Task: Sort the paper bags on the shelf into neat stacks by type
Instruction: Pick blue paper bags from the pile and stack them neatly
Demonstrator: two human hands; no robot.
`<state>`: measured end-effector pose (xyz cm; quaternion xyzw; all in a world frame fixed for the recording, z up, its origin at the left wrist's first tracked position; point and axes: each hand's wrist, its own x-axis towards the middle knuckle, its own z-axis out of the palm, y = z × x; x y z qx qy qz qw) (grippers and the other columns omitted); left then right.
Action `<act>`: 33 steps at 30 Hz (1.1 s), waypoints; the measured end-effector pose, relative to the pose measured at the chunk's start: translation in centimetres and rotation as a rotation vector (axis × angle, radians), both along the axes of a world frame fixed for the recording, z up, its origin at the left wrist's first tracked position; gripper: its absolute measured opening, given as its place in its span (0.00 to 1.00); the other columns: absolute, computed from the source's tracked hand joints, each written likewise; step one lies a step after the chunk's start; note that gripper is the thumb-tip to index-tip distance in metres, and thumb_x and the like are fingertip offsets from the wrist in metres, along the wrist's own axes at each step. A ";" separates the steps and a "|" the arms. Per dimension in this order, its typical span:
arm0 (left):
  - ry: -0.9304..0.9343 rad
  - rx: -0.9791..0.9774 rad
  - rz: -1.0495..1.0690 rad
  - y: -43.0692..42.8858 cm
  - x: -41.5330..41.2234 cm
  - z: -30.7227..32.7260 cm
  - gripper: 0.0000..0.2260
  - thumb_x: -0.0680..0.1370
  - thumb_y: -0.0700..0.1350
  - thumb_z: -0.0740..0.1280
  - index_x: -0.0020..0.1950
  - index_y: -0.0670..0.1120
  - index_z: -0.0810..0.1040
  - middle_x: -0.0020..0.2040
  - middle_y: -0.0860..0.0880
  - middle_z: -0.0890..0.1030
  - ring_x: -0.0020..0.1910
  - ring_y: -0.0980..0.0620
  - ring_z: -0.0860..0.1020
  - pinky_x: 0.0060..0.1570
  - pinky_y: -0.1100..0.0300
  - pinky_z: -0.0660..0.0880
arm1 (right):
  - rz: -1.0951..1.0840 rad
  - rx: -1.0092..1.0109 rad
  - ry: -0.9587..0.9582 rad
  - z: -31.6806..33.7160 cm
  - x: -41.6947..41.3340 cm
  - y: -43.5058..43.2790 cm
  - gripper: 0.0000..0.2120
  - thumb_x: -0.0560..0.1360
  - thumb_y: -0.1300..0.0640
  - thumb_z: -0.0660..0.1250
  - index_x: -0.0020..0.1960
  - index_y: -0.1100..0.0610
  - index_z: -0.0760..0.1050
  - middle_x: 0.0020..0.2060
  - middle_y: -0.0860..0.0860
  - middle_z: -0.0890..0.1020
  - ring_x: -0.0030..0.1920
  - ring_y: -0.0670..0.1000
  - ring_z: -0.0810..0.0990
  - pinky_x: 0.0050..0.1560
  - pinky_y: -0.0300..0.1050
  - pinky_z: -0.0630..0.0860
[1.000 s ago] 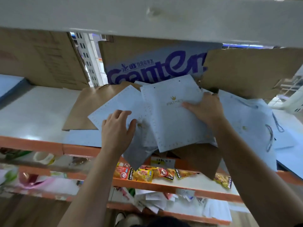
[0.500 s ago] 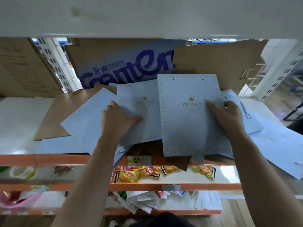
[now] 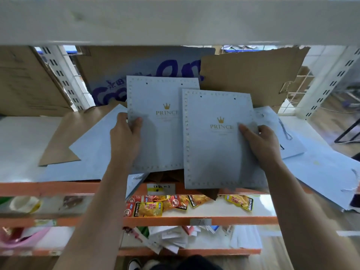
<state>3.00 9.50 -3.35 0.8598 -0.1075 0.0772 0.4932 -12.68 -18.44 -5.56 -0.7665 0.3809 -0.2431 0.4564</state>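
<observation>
Bags in left hand and right hand — lengthwise, tops pointing away.

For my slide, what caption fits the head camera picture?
Left hand holds one blue bag, right hand a second bag, on a messy shelf.

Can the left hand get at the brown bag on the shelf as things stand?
Probably yes: the brown bag lies partly uncovered just left of the left hand, though that hand holds a blue bag.
</observation>
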 end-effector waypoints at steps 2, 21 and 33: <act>-0.011 0.003 0.039 1.4 0.0 0.2 0.15 0.81 0.51 0.60 0.63 0.43 0.69 0.52 0.51 0.73 0.45 0.53 0.72 0.33 0.67 0.64 | 0.044 0.028 0.001 0.6 1.0 1.2 0.21 0.75 0.39 0.66 0.54 0.57 0.73 0.42 0.46 0.79 0.41 0.44 0.75 0.39 0.40 0.71; -0.129 0.036 0.451 33.7 1.5 -0.4 0.13 0.81 0.50 0.61 0.56 0.40 0.72 0.41 0.46 0.74 0.42 0.48 0.70 0.37 0.61 0.58 | 0.468 -0.143 -0.130 3.1 16.6 27.3 0.16 0.83 0.51 0.54 0.35 0.47 0.62 0.30 0.46 0.66 0.30 0.45 0.66 0.33 0.42 0.61; -0.110 0.065 0.489 52.5 6.0 -2.6 0.12 0.80 0.50 0.62 0.53 0.41 0.72 0.42 0.47 0.75 0.42 0.49 0.70 0.36 0.62 0.58 | 0.463 0.027 -0.142 -1.5 23.3 46.3 0.14 0.80 0.46 0.57 0.49 0.55 0.73 0.39 0.48 0.76 0.48 0.56 0.77 0.49 0.52 0.74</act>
